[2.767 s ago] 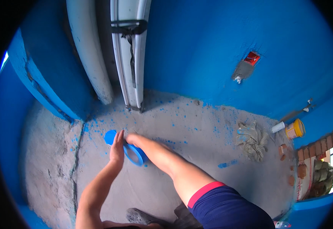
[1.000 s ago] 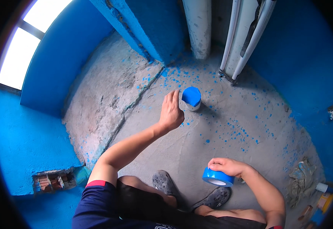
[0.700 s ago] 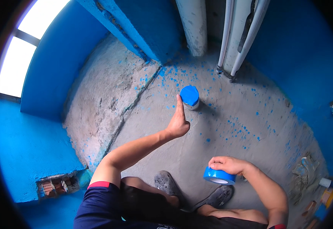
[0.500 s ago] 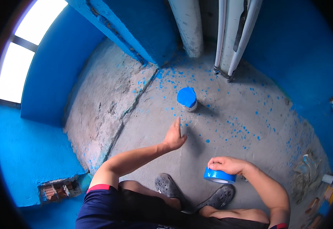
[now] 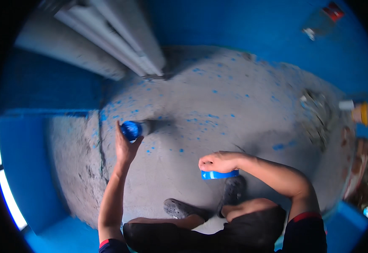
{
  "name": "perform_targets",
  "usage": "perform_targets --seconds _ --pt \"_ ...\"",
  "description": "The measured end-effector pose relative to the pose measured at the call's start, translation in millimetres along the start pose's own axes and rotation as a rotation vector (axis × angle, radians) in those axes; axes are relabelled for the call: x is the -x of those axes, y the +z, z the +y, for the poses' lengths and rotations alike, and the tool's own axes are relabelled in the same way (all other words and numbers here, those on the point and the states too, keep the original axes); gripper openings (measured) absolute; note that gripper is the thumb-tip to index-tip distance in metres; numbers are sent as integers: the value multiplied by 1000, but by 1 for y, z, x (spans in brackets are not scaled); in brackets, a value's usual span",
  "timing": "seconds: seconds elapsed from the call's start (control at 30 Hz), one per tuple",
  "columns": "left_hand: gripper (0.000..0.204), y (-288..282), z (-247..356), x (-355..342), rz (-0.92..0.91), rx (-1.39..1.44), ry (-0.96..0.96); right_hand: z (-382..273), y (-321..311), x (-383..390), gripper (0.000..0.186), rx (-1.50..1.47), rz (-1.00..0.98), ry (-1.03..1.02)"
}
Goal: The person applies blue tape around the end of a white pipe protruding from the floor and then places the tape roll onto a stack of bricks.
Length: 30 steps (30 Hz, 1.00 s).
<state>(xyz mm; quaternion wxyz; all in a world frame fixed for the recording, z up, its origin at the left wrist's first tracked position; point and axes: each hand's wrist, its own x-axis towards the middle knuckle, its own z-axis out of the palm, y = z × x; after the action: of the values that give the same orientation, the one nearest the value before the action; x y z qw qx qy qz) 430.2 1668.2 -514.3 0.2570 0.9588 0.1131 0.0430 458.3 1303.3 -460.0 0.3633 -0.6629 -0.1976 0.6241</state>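
Observation:
My left hand (image 5: 127, 147) has its thumb and fingers curved around the blue top of a short pale cylinder (image 5: 146, 127) standing on the concrete floor. The blue cover (image 5: 130, 130) on it looks shiny and wrinkled. Whether the cylinder is a can or a pipe stub I cannot tell. To the right, my right hand (image 5: 222, 162) grips a wide roll of blue tape (image 5: 218, 174) from above, over my shoes. The roll is apart from the cylinder, and no strip between the two shows.
Blue paint spots speckle the concrete floor (image 5: 192, 97). Pale pipes (image 5: 120, 38) stand at the far left by the blue wall (image 5: 217, 25). A crumpled, dirty sack (image 5: 316, 118), a yellow container (image 5: 361, 114) and bricks (image 5: 365, 147) lie at the right. My dark clogs (image 5: 184, 208) are below.
The view has turned to the right. My left hand, outstretched near the cylinder before, has closed around its blue top. My right hand still holds the tape roll, raised a little.

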Motion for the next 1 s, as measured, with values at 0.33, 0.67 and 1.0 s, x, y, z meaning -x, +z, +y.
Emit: perform_targets --seconds 0.33,0.67,1.0 --pt "97 -41 113 -57 -676 -750 203 79 170 231 18 -80 838 456" --pt "48 -79 163 158 -1468 -361 673 42 475 414 39 -1096 1113 990" --pt "58 -172 563 302 -1440 35 176 20 590 552 39 -1637 1466 988"
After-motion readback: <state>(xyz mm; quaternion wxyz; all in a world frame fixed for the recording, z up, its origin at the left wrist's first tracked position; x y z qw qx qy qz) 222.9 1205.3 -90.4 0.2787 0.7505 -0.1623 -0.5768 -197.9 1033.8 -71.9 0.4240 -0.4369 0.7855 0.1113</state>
